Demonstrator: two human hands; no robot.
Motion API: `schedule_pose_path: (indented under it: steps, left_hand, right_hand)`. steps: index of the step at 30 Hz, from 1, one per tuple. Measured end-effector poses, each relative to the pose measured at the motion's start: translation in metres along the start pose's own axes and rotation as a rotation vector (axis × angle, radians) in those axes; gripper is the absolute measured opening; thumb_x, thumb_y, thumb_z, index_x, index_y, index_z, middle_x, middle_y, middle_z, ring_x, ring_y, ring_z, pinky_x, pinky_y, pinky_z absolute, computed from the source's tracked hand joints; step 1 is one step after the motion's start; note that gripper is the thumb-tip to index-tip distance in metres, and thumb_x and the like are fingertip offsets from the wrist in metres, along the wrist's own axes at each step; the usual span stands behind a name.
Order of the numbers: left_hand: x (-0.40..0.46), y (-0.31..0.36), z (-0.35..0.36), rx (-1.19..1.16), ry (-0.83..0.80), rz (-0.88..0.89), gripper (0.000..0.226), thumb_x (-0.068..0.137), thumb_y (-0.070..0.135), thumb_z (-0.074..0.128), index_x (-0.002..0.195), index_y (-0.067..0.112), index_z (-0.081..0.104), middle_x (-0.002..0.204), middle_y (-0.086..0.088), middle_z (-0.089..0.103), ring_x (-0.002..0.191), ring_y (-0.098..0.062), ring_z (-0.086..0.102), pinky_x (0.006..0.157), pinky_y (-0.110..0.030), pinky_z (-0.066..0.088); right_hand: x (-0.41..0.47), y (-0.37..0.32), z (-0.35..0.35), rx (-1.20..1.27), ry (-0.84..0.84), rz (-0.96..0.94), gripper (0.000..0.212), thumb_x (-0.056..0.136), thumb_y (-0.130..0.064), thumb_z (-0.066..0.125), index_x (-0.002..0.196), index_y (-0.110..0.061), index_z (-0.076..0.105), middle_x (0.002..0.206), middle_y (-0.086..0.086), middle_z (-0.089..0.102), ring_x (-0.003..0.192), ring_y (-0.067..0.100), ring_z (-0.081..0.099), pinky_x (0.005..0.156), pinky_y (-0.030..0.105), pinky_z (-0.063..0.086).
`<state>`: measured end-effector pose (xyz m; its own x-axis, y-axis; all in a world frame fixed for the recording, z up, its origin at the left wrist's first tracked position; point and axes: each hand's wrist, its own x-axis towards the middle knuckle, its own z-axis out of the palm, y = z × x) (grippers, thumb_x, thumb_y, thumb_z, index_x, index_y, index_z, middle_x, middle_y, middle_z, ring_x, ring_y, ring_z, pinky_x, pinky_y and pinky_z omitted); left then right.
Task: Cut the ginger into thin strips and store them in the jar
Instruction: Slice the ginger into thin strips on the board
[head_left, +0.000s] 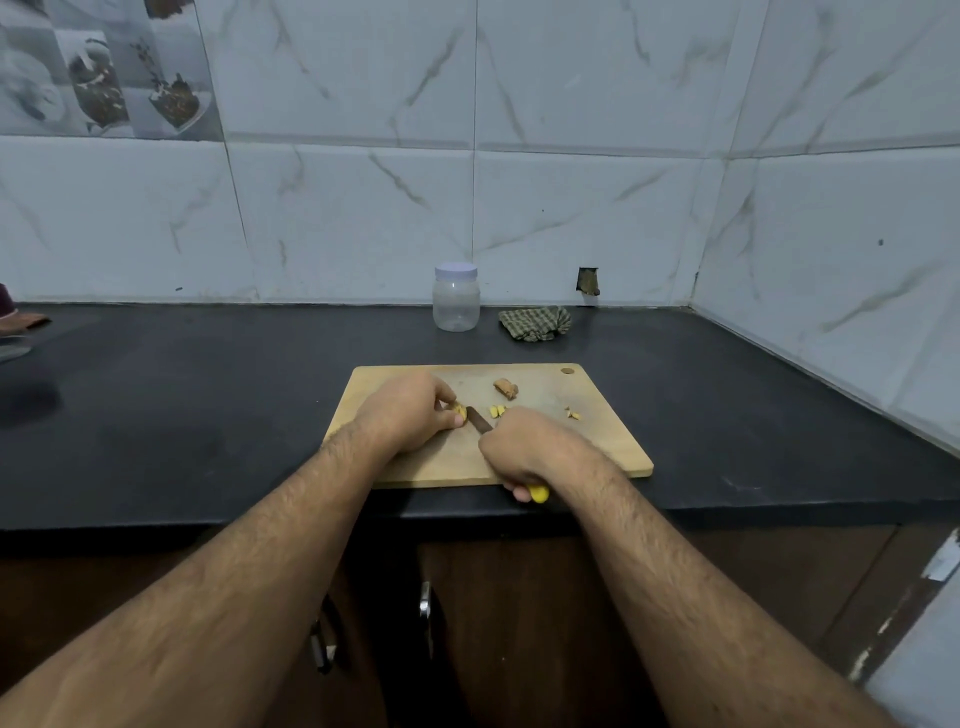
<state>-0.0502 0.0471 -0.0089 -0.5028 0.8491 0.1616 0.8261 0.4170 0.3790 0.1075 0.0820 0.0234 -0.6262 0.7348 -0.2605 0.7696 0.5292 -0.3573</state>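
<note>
We see a small yellow piece of ginger on the wooden cutting board, pinched between the curled fingertips and thumb of the left hand; most of the piece is hidden under those fingers, so its shape is hard to make out. The dark blade of the knife lies just beside it, tip toward the ginger. The right hand is closed round the knife's handle, of which only the yellow end shows below the palm, over the front edge of the board. A few cut bits lie near the blade, a brown uncut chunk sits farther back on the board, and some tiny scraps lie to the right, too small to tell apart. Behind the board, on the dark surface, stands a clear plastic jar with its pale lid on, and a crumpled checked cloth lies just beside it. At the left edge, objects are cut off and we cannot identify them.
</note>
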Motion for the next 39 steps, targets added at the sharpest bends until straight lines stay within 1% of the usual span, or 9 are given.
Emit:
schedule_pose_path:
  steps: [3,7,11,19,24,27,32,36,39]
  left_hand:
    - [0.004,-0.004,-0.002,-0.003,0.004,-0.008,0.042,0.088,0.039,0.068,0.127,0.023,0.064,0.114,0.003,0.068,0.107,-0.016,0.061,0.095,-0.035,0.049]
    - [0.007,-0.009,-0.004,-0.019,0.04,-0.036,0.047,0.088,0.039,0.069,0.13,0.019,0.061,0.114,0.001,0.069,0.109,-0.018,0.06,0.097,-0.035,0.048]
    - [0.01,-0.014,-0.006,0.003,0.103,-0.047,0.042,0.086,0.038,0.071,0.123,0.017,0.066,0.111,0.001,0.071,0.105,-0.018,0.063,0.092,-0.032,0.049]
    - [0.009,-0.017,-0.009,-0.033,0.1,-0.026,0.017,0.085,0.033,0.073,0.099,0.025,0.077,0.099,0.007,0.074,0.09,-0.009,0.064,0.083,-0.029,0.052]
    - [0.002,-0.017,-0.011,-0.005,0.121,-0.029,0.018,0.087,0.039,0.071,0.099,0.026,0.076,0.097,0.008,0.072,0.088,-0.009,0.061,0.067,-0.025,0.042]
    - [-0.003,-0.014,-0.013,0.022,0.13,-0.017,0.017,0.09,0.035,0.067,0.101,0.024,0.076,0.098,0.007,0.072,0.088,-0.01,0.061,0.068,-0.025,0.042]
    - [-0.017,-0.005,-0.013,0.077,0.23,-0.014,0.018,0.093,0.022,0.06,0.095,0.022,0.078,0.095,0.008,0.073,0.086,-0.012,0.062,0.068,-0.025,0.044]
    - [-0.024,0.006,-0.006,0.047,0.264,-0.021,0.017,0.089,0.022,0.062,0.084,0.022,0.078,0.085,0.008,0.073,0.08,-0.013,0.064,0.072,-0.033,0.055]
    - [-0.025,0.013,0.002,0.039,0.252,0.006,0.011,0.086,0.026,0.068,0.081,0.022,0.076,0.085,0.009,0.072,0.078,-0.012,0.063,0.067,-0.029,0.05]
  right_hand:
    - [0.008,-0.006,0.001,-0.019,0.026,-0.002,0.019,0.091,-0.006,0.042,0.076,-0.005,0.054,0.06,0.007,0.063,0.068,0.025,0.064,0.075,0.034,0.054]
    - [0.015,-0.012,0.0,-0.05,0.043,0.0,0.018,0.084,-0.003,0.047,0.072,-0.003,0.06,0.064,0.009,0.066,0.073,0.027,0.067,0.077,0.036,0.056]
    - [0.02,-0.008,-0.001,-0.036,0.058,0.015,0.021,0.085,-0.006,0.047,0.071,-0.004,0.062,0.043,0.004,0.06,0.062,0.023,0.065,0.071,0.034,0.056]
    - [0.018,0.001,0.001,0.017,0.088,-0.008,0.022,0.093,-0.013,0.044,0.082,-0.004,0.06,0.056,0.007,0.066,0.059,0.024,0.066,0.074,0.038,0.059]
    - [0.013,0.006,0.001,0.044,0.101,-0.012,0.019,0.097,-0.019,0.04,0.084,-0.01,0.05,0.067,0.006,0.069,0.049,0.018,0.062,0.056,0.031,0.055]
    - [0.009,0.008,0.001,0.047,0.109,-0.015,0.018,0.099,-0.021,0.04,0.085,-0.012,0.048,0.073,0.005,0.068,0.04,0.014,0.057,0.046,0.025,0.046]
    - [0.003,0.008,0.002,0.063,0.114,-0.008,0.016,0.099,-0.022,0.042,0.095,-0.012,0.053,0.076,0.005,0.069,0.043,0.014,0.059,0.046,0.024,0.046]
    - [-0.008,0.009,0.0,0.04,0.14,-0.007,0.019,0.098,-0.021,0.04,0.087,-0.012,0.053,0.076,0.003,0.067,0.046,0.014,0.061,0.046,0.022,0.044]
    - [-0.017,0.01,-0.001,-0.008,0.153,-0.009,0.019,0.096,-0.018,0.039,0.082,-0.015,0.051,0.073,0.001,0.065,0.045,0.013,0.06,0.044,0.021,0.038]
